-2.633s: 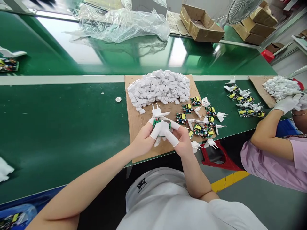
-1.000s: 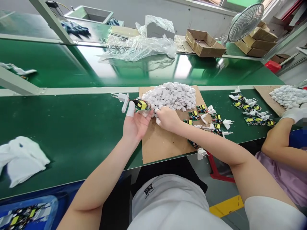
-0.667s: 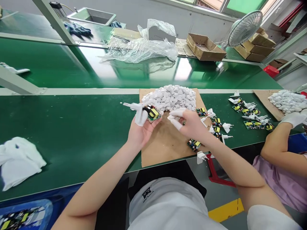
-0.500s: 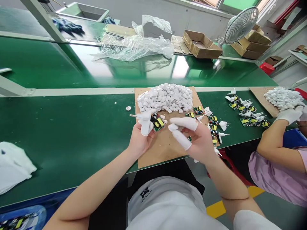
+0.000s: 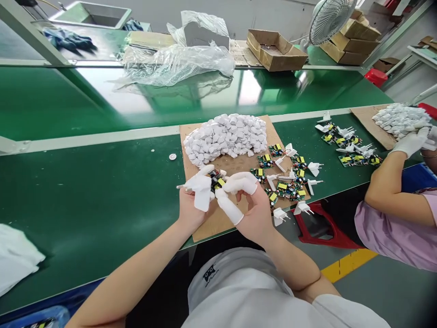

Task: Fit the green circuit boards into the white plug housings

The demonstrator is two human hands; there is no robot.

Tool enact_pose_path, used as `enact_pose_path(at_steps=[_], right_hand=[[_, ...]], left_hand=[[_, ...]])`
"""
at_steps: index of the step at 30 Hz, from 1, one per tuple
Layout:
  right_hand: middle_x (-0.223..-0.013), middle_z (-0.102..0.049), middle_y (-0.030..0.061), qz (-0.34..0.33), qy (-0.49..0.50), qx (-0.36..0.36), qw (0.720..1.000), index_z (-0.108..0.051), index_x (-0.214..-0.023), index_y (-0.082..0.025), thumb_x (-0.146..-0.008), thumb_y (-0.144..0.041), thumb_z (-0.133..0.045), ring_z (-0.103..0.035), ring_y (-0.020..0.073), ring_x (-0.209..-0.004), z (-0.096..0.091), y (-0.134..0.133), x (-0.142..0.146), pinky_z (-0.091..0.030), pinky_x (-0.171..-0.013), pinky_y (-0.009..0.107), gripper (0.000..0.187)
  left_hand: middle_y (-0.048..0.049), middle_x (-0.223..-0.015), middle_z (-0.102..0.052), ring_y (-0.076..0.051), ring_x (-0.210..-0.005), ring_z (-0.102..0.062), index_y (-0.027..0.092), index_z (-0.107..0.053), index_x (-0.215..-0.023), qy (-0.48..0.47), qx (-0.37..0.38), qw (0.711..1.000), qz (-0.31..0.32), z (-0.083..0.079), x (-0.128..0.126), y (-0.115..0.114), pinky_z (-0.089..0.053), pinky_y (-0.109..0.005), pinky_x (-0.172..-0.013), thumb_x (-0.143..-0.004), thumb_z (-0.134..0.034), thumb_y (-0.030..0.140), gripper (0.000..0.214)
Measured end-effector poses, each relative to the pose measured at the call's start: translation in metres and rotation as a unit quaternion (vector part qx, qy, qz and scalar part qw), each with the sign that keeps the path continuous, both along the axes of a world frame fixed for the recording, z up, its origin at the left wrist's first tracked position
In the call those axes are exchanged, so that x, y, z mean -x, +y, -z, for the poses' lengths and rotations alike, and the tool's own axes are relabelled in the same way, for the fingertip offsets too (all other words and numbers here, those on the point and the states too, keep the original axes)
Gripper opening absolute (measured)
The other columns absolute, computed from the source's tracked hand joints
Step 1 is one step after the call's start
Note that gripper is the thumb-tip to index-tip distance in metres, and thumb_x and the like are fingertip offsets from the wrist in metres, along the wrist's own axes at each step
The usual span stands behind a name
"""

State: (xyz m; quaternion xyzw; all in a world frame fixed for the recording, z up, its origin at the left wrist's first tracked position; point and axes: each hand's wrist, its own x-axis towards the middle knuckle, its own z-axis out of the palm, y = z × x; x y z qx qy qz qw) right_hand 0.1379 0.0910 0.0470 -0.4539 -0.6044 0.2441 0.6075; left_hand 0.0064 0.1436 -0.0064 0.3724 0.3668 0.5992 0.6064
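Observation:
My left hand (image 5: 193, 207), with white finger cots on, grips a white plug adapter (image 5: 202, 191) with prongs pointing left. Attached on its right is a small circuit board (image 5: 217, 180) with a yellow component. My right hand (image 5: 251, 205), also in finger cots, pinches at the board's right edge. A small white piece seems to sit between its fingertips, mostly hidden by them. Beyond both hands lies a heap of small white pieces (image 5: 227, 136) on a cardboard sheet (image 5: 201, 231). To the right several circuit boards with white plugs (image 5: 287, 187) lie in a cluster.
A co-worker's gloved hands (image 5: 411, 143) are at another white heap (image 5: 398, 118) on the far right, near more plug boards (image 5: 351, 141). White cloth (image 5: 17, 259) lies on the left of the green table (image 5: 102, 191). Behind are plastic wrap (image 5: 180, 64), an open carton (image 5: 276, 50) and a fan (image 5: 331, 20).
My right hand has moved left with its pinched piece, from apart to the edge of the circuit board. My left hand still holds the plug, slightly lower. The camera view has shifted.

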Motion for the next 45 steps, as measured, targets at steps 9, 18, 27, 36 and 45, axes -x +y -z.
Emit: enact_pose_path(at_steps=[9, 18, 27, 36, 45], right_hand=[[-0.099, -0.068, 0.0017, -0.007, 0.02, -0.022, 1.0, -0.067, -0.106, -0.025, -0.1, -0.029, -0.079, -0.064, 0.0152, -0.08, 0.012, 0.009, 0.005, -0.058, -0.07, 0.029, 0.014], [-0.108, -0.073, 0.0062, 0.033, -0.042, -0.125, 0.991, -0.074, -0.101, -0.026, -0.102, -0.016, -0.071, -0.076, 0.0213, -0.102, 0.019, 0.013, 0.005, -0.066, -0.09, 0.039, 0.01], [-0.13, -0.075, 0.0118, -0.013, -0.071, -0.122, 0.99, -0.065, -0.138, -0.026, -0.107, -0.04, -0.069, -0.071, 0.0297, -0.125, 0.034, 0.019, -0.006, -0.058, -0.109, 0.049, 0.034], [-0.153, -0.065, 0.0128, -0.088, -0.091, -0.164, 0.978, -0.06, -0.152, -0.032, -0.103, -0.033, -0.079, -0.068, 0.0302, -0.14, 0.042, 0.029, -0.026, -0.059, -0.12, 0.051, 0.053], [-0.136, -0.075, 0.0135, -0.068, -0.123, -0.217, 0.966, -0.057, -0.154, -0.029, -0.104, -0.034, -0.077, -0.074, 0.0307, -0.129, 0.043, 0.028, -0.023, -0.068, -0.107, 0.051, 0.054]], left_hand=[[-0.0061, -0.088, -0.081, -0.031, -0.097, -0.08, 0.024, -0.085, -0.105, 0.005, 0.019, 1.0, -0.011, -0.006, -0.001, 0.001, -0.065, -0.04, -0.087, -0.054, -0.104, 0.063, 0.066], [-0.0019, -0.085, -0.078, -0.017, -0.075, -0.07, 0.022, -0.087, -0.093, -0.052, 0.036, 0.998, 0.013, -0.013, -0.005, -0.004, -0.062, -0.031, -0.074, -0.041, -0.112, 0.054, 0.066], [0.006, -0.065, -0.066, -0.01, -0.056, -0.059, 0.024, -0.081, -0.079, -0.077, 0.054, 0.995, 0.034, -0.017, -0.007, 0.0, -0.055, -0.025, -0.06, -0.049, -0.11, 0.05, 0.05], [-0.0041, -0.091, -0.08, -0.035, -0.11, -0.079, 0.029, -0.08, -0.097, -0.062, 0.099, 0.984, 0.137, -0.013, 0.0, -0.004, -0.069, -0.048, -0.088, -0.053, -0.104, 0.071, 0.066], [-0.0003, -0.071, -0.074, -0.03, -0.082, -0.08, 0.029, -0.08, -0.083, -0.069, 0.139, 0.972, 0.177, -0.022, 0.004, -0.005, -0.068, -0.042, -0.072, -0.05, -0.108, 0.058, 0.052]])
